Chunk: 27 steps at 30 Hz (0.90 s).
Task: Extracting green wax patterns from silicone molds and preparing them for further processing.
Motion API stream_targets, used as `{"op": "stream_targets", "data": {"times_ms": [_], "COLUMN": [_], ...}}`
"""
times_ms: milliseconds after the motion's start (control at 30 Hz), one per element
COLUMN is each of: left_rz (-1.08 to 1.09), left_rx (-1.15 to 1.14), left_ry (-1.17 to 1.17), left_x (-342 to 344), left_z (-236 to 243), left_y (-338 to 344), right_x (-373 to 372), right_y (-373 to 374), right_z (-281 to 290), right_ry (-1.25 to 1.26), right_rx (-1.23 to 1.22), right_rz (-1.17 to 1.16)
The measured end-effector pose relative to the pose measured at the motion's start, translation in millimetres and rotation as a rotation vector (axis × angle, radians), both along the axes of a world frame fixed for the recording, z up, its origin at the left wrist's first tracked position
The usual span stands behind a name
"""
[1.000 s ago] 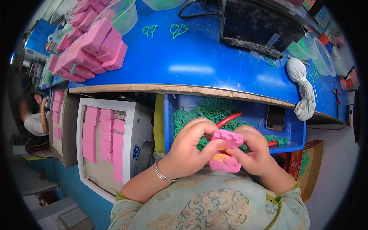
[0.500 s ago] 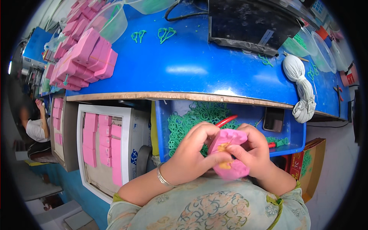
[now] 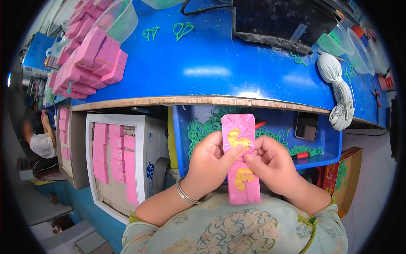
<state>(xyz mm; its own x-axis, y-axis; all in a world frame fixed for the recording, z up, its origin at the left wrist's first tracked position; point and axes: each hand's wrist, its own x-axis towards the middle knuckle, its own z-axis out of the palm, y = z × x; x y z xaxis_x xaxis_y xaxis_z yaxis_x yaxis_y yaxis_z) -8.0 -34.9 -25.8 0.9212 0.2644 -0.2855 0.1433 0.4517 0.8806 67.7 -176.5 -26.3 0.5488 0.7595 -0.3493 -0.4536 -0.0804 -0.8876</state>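
Note:
My left hand (image 3: 211,161) and my right hand (image 3: 272,165) hold a pink rubber mould (image 3: 239,127) open between them, above the near side of a blue tray. The mould lies spread out lengthwise, with yellow ring-like patches on its inner faces. My left thumb presses near its middle, and my right thumb and fingers pinch the opposite edge. The blue tray (image 3: 334,142) beyond holds many small green wax rings (image 3: 203,133), partly hidden by my hands and the mould.
A phone (image 3: 305,125) and a red-handled tool (image 3: 302,155) lie in the tray. Pink moulds (image 3: 95,55) are stacked on the blue table (image 3: 169,72); more fill a white-framed box (image 3: 90,169) at left. A white cloth bundle (image 3: 336,91) hangs over the table edge. Another person (image 3: 43,144) sits far left.
The mould was bent and bunched between my hands; now it is straightened and opened out lengthwise, its yellow-marked inner faces showing. My hands have drawn slightly apart.

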Motion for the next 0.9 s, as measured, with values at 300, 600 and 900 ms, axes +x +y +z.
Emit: {"op": "stream_targets", "data": {"times_ms": [300,600,900], "left_rz": [-0.062,-0.08,-0.069], "left_rx": [-0.11,0.308,0.249], "left_ry": [0.067,-0.089,-0.092], "left_x": [-3,-6,-6], "left_z": [3,-7,-4], "left_y": [2,4,2], "right_x": [0,4,17], "right_y": [-1,-6,-4], "right_z": [-10,-8,0], "right_ry": [-0.184,0.01,-0.397], "right_rx": [0.047,0.113,0.135], "right_rz": [-0.002,-0.006,-0.035]}}
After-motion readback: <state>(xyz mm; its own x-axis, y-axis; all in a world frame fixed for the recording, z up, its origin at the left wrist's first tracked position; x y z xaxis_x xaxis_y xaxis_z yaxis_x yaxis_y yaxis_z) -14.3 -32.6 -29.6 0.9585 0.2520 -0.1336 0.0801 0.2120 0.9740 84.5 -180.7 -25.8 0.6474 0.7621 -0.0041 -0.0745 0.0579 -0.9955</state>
